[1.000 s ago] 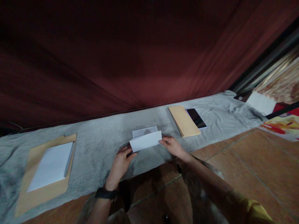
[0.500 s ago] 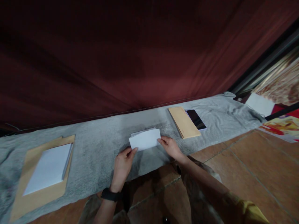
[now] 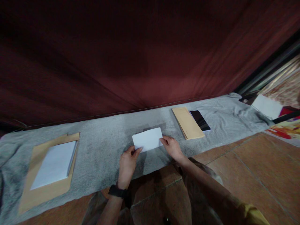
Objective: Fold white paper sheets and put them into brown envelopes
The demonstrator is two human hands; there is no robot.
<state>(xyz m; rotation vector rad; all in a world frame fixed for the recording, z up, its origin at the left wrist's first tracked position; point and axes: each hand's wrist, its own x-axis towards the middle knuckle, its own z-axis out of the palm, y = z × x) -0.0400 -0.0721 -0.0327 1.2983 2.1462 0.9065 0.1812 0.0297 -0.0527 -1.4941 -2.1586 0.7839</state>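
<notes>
A folded sheet of white paper (image 3: 148, 139) is held between my two hands, a little above the grey cloth (image 3: 100, 150). My left hand (image 3: 128, 162), with a dark watch on its wrist, pinches the paper's lower left corner between thumb and fingers. At the right edge, my right hand (image 3: 172, 147) grips the same paper, thumb on top. The fingers under the paper are hidden. To the right lie several brown envelopes (image 3: 188, 123) in a small stack, with a dark-screened phone (image 3: 200, 120) beside them.
On the left, a stack of white paper (image 3: 55, 164) rests on large brown envelopes (image 3: 28, 197). A dark red curtain (image 3: 150, 62) hangs behind the cloth. Tiled floor (image 3: 246, 162) runs along the near side. Colourful printed sheets (image 3: 284, 131) lie at the far right.
The folds of the paper have come together; the back flap that stuck up behind it no longer shows. Both hands keep their hold. The whole view has shifted slightly.
</notes>
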